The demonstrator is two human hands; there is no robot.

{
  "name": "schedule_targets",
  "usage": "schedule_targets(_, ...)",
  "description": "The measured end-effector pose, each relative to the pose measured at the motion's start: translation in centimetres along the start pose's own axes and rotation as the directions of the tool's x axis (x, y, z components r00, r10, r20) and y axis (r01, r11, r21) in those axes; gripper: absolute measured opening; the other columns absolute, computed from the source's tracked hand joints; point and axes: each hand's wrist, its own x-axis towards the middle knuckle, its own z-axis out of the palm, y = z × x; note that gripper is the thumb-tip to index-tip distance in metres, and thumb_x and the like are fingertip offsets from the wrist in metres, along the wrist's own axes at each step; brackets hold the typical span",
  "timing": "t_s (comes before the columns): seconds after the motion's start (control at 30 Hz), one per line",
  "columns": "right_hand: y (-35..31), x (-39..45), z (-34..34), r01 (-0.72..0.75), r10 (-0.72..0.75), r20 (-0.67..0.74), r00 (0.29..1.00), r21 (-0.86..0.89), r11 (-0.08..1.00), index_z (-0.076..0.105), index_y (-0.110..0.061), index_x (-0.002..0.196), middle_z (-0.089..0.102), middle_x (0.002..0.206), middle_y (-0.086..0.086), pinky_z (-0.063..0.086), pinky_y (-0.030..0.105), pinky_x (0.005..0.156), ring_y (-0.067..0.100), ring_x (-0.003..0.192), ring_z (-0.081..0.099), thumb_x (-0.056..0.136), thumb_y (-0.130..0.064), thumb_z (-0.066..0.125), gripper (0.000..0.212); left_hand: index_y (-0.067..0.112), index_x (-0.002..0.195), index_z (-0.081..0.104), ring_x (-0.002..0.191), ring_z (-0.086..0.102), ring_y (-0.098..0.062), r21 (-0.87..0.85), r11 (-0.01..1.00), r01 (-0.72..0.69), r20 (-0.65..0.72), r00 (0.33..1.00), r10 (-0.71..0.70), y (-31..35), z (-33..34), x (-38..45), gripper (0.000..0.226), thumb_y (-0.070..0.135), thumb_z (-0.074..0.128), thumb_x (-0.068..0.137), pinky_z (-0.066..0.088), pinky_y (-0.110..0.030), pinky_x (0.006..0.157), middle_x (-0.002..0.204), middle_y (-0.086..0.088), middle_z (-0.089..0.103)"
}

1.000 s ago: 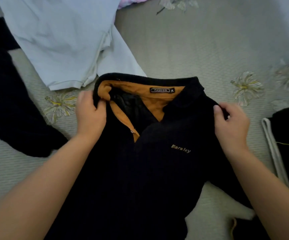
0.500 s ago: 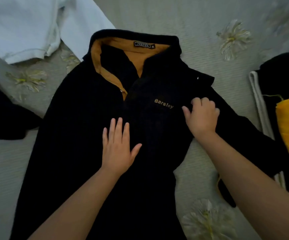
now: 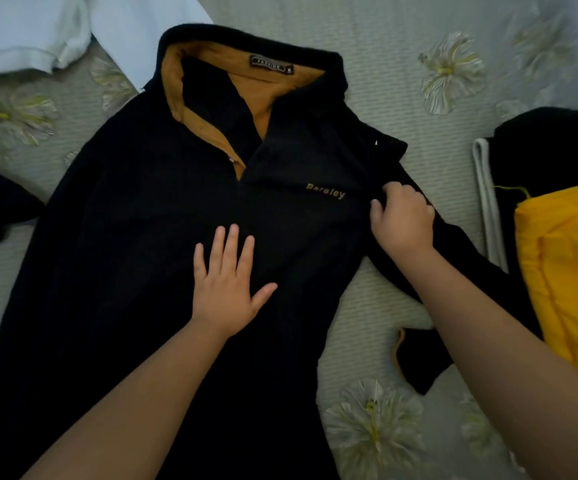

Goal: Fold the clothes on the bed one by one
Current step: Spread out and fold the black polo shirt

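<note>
- Grey ribbed bedspread with pale printed flowers (image 3: 450,69) lies under everything.
- Black knit collared shirt with mustard lining (image 3: 135,237) lies front-up under both hands.
- Left hand (image 3: 227,285) rests flat on its chest, fingers straight, thumb spread.
- Right hand (image 3: 402,220), just right of it, pinches the sleeve seam.
- Beyond the right hand: yellow folded cloth (image 3: 571,265).
- Up-left of the left hand: white shirt (image 3: 38,26).

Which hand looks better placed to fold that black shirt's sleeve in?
Probably the right hand: it already pinches the black shirt by the sleeve seam near the shoulder. The left hand lies flat on the chest, pinning the cloth.
</note>
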Motion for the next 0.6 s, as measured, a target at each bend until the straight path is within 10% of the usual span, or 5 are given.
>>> schedule_targets(0.2, -0.4, -10.4, 0.7, 0.258, -0.221, -0.231, 0.948, 0.145, 0.955, 0.062, 0.004, 0.101, 0.063, 0.098, 0.022, 0.045, 0.046, 0.081, 0.038, 0.094, 0.059, 0.081, -0.016, 0.056, 0.03, 0.006, 0.144, 0.018, 0.14, -0.006, -0.022, -0.145, 0.983, -0.114, 0.004, 0.993, 0.116, -1.3, -1.5, -2.6, 0.08, 0.05, 0.05, 0.085, -0.012, -0.039, 0.109, 0.153, -0.014, 0.009)
schedule_targets(0.3, -0.3, -17.5, 2.3, 0.329, -0.313, -0.129, 0.941, 0.135, 0.935, 0.066, 0.001, 0.087, 0.064, 0.077, 0.014, 0.049, 0.042, 0.067, 0.033, 0.071, 0.063, 0.078, -0.021, 0.058, 0.025, -0.001, 0.134, 0.039, 0.134, 0.01, -0.026, -0.116, 0.988, -0.105, 0.012, 0.994, 0.107, -2.6, -0.9, -8.0, 0.073, 0.044, 0.06, 0.081, 0.007, -0.05, 0.107, 0.144, -0.022, 0.032)
schedule_targets(0.43, 0.4, -24.8, 4.7, 0.31, -0.326, 0.075, 0.943, 0.164, 0.936, 0.067, 0.001, 0.093, 0.067, 0.079, 0.012, 0.051, 0.042, 0.06, 0.03, 0.069, 0.066, 0.059, -0.022, 0.086, 0.046, -0.004, 0.114, 0.06, 0.115, 0.05, -0.042, -0.03, 0.999, -0.043, 0.219, 0.974, 0.049, -4.9, 0.3, -16.2, 0.086, 0.061, 0.009, 0.09, 0.036, -0.061, 0.088, 0.122, -0.027, 0.056)
schedule_targets(0.6, 0.7, -29.8, 6.5, 0.51, -0.521, 0.174, 0.836, 0.104, 0.854, 0.065, -0.001, 0.108, 0.063, 0.108, 0.024, 0.053, 0.047, 0.067, 0.037, 0.089, 0.066, 0.039, -0.046, 0.088, 0.086, 0.013, 0.143, 0.019, 0.135, -0.011, -0.02, -0.05, 0.989, 0.139, 0.34, 0.934, -0.114, -8.9, 2.8, -23.2, 0.096, 0.071, 0.046, 0.072, -0.001, -0.05, 0.112, 0.153, -0.015, 0.008)
